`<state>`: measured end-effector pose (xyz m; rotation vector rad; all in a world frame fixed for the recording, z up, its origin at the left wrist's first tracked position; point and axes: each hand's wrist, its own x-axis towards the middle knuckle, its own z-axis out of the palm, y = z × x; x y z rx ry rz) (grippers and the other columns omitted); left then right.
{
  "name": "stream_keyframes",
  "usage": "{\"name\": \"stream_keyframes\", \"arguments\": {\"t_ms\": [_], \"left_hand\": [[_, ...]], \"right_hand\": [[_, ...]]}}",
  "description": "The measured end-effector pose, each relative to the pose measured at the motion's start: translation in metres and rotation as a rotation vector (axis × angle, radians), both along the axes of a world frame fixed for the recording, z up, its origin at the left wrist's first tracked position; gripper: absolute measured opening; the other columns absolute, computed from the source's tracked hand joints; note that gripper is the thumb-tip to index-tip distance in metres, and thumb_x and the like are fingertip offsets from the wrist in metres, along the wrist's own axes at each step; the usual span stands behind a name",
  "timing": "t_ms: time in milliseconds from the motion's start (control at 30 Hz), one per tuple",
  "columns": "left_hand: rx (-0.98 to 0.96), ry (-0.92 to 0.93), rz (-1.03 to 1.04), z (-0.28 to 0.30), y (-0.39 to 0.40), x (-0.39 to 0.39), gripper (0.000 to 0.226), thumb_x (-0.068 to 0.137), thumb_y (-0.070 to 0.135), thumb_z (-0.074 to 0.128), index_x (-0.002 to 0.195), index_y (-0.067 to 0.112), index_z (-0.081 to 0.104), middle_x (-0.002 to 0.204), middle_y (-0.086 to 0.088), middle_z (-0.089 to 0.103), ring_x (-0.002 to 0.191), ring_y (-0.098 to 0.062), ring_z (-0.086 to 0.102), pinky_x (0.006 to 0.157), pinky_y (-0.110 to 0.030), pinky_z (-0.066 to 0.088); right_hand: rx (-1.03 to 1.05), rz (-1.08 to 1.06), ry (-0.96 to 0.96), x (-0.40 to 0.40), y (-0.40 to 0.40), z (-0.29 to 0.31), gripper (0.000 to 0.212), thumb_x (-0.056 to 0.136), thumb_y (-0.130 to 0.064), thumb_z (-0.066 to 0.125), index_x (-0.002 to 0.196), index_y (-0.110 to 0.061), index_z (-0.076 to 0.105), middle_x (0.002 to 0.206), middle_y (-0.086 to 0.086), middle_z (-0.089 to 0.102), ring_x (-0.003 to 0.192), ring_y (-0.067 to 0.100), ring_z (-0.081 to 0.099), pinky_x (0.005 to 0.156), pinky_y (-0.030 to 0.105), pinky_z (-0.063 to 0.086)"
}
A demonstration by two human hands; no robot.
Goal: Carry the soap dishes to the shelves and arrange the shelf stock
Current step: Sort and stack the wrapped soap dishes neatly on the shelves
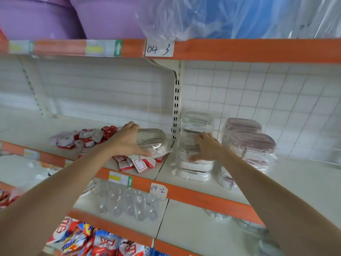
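Your left hand (129, 140) grips a plastic-wrapped soap dish (154, 143) with a grey slotted top, holding it over the scattered red-and-white packets (132, 163) on the middle shelf (295, 174) — just left of the slotted upright (176, 106). Your right hand (206, 147) rests with loosely spread fingers against the front of the wrapped grey-topped soap dish stack (197, 145) on the other side of that upright, pressing but not curled round it. A pink-topped soap dish stack (249, 145) stands just beside — both on the shelf tagged 04-2 (159, 190).

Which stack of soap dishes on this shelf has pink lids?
The rightmost stack, beside the wire grid. The middle stack and the left hand's dish have grey lids.
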<state>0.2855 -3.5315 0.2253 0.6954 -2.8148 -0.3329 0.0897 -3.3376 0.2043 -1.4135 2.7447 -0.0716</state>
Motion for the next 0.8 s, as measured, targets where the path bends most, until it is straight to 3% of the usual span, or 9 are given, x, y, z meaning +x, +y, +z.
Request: {"name": "stream_keyframes", "arguments": {"t_ms": [133,300,400,500,633,800], "left_hand": [[0.011,0.056,-0.046,0.011,0.008,-0.02,0.102,0.06,0.058,0.081,0.139,0.009,0.039,0.12,0.002,0.04,0.115,-0.013,0.041,0.099,-0.032,0.041],[0.015,0.039,-0.076,0.019,0.022,-0.04,0.105,0.061,0.064,0.077,0.141,0.01,0.037,0.126,0.001,0.04,0.118,-0.014,0.042,0.1,-0.033,0.042],[0.034,0.033,-0.11,0.029,0.034,-0.058,0.101,0.059,0.067,0.075,0.136,0.01,0.043,0.123,-0.001,0.042,0.118,-0.017,0.043,0.1,-0.033,0.041],[0.057,0.013,-0.168,0.036,0.049,-0.079,0.109,0.049,0.078,0.066,0.132,0.011,0.046,0.121,-0.001,0.044,0.118,-0.018,0.044,0.098,-0.033,0.042],[0.071,0.005,-0.263,0.034,0.069,-0.111,0.098,0.058,0.071,0.073,0.134,0.015,0.046,0.123,0.001,0.045,0.116,-0.014,0.043,0.098,-0.031,0.041],[0.06,-0.064,-0.342,0.024,0.084,-0.138,0.094,0.063,0.064,0.077,0.14,0.023,0.042,0.135,0.0,0.04,0.124,-0.017,0.04,0.106,-0.035,0.038]], "right_hand": [[0.008,0.002,0.043,-0.004,-0.001,-0.008,0.102,0.076,-0.062,0.065,0.15,-0.013,0.015,0.153,0.008,0.017,0.143,0.03,0.014,0.116,0.043,0.017],[0.086,0.038,0.001,-0.007,0.007,0.014,0.112,0.072,-0.066,0.066,0.15,-0.007,0.013,0.156,0.009,0.016,0.143,0.029,0.017,0.117,0.044,0.019],[0.089,0.04,0.016,-0.011,0.022,0.046,0.084,0.087,-0.051,0.058,0.148,-0.005,0.023,0.153,0.011,0.025,0.139,0.027,0.026,0.114,0.04,0.026],[0.058,0.019,0.163,-0.015,0.043,0.07,0.055,0.096,-0.03,0.051,0.144,-0.008,0.033,0.147,0.006,0.036,0.131,0.023,0.037,0.1,0.031,0.035],[0.074,-0.004,0.255,-0.032,0.063,0.077,0.044,0.093,-0.013,0.045,0.136,-0.009,0.043,0.141,0.006,0.04,0.128,0.023,0.039,0.104,0.04,0.038],[0.026,-0.091,0.175,-0.046,0.089,0.076,0.034,0.09,-0.02,0.051,0.121,-0.008,0.056,0.114,0.011,0.057,0.109,0.029,0.055,0.092,0.042,0.046]]}}
